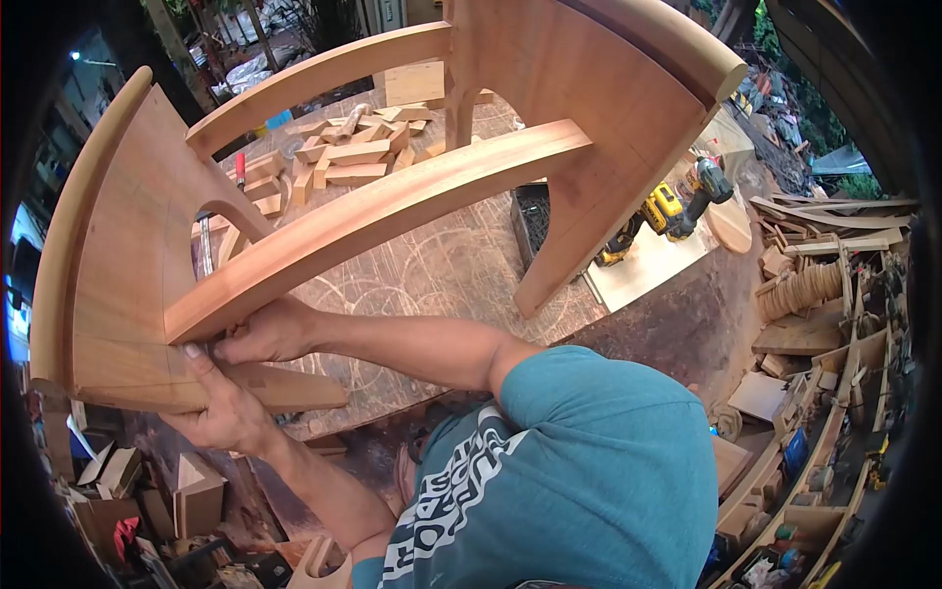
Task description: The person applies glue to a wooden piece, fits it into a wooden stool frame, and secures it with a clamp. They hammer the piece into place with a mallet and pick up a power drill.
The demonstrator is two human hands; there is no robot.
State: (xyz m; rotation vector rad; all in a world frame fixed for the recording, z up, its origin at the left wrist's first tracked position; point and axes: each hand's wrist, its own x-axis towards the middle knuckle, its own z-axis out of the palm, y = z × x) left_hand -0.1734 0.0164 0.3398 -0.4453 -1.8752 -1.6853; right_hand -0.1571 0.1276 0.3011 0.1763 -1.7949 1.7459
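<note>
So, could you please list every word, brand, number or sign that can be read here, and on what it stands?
No word, brand or number can be read with certainty.
Teal shirt: bold white lettering, too skewed and folded to read.
Yellow and black power drill: any marking is too small and blurred to read.

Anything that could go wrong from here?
Both the left hand and right hand sit close to the rail's joint, so a shift might pinch them. The side panel appears to overhang the table and could tip. Swinging the frame might knock the yellow drill.
</note>
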